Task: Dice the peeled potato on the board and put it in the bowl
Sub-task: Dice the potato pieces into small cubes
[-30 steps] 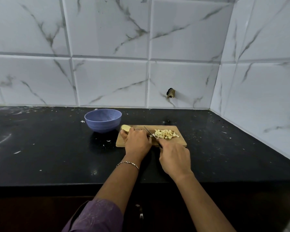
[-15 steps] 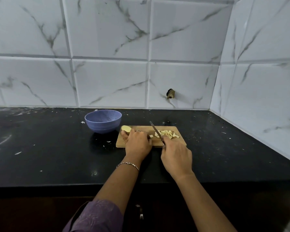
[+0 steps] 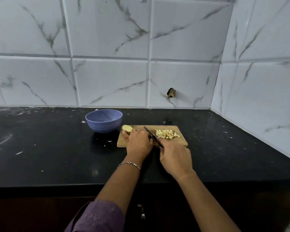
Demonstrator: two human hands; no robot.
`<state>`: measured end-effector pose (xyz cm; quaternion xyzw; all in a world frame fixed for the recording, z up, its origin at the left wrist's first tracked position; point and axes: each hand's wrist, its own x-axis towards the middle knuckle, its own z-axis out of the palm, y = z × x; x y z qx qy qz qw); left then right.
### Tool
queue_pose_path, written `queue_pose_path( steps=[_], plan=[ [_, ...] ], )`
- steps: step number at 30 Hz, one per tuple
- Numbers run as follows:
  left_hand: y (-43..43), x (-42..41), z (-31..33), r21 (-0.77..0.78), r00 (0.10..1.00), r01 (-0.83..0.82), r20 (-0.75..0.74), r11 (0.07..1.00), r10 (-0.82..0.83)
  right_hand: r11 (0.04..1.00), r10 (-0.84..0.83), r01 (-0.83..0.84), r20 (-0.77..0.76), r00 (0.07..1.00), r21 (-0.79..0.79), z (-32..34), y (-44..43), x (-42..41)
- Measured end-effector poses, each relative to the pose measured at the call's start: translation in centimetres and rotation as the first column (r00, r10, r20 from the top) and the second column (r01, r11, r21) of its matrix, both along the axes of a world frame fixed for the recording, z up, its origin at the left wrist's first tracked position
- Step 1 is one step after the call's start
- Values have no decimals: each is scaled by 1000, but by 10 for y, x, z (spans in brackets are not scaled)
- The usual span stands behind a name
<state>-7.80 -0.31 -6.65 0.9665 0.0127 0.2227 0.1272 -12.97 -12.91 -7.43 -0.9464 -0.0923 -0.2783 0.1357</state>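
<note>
While the peeled potato (image 3: 126,128) is gripped by the left hand (image 3: 138,143), the knife (image 3: 150,133) is clasped in the right hand (image 3: 175,158).

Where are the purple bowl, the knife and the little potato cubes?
purple bowl (image 3: 104,127): head view, on its outer front wall.
knife (image 3: 149,133): head view, on the middle of the blade.
little potato cubes (image 3: 167,134): head view, on the centre of the pile.

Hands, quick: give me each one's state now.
Left hand: holds the potato piece on the board.
Right hand: grips the knife.
</note>
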Motion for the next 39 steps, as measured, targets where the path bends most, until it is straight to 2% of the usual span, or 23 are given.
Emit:
queue_pose_path(
  steps=[10, 15, 21, 25, 39],
  plan=[
    [-1, -2, 2, -11, 1000, 8, -18, 1000, -9, 998, -10, 11, 12, 1000, -64, -1, 2, 1],
    [0, -3, 3, -6, 1000, 0, -19, 1000, 0, 998, -64, 64, -5, 998, 9, -2, 0, 2],
    [1, -2, 2, -9, 998, -56, 20, 998, 56, 990, -56, 54, 10, 998, 128, 2, -2, -3],
    [1, -1, 2, -3, 995, -96, 29, 995, 96, 994, -27, 25, 15, 1000, 107, 3, -1, -7],
    [1, -1, 3, -14, 1000, -24, -15, 1000, 23, 999, 15, -14, -23, 1000, 37, 1, -2, -2]
  ],
)
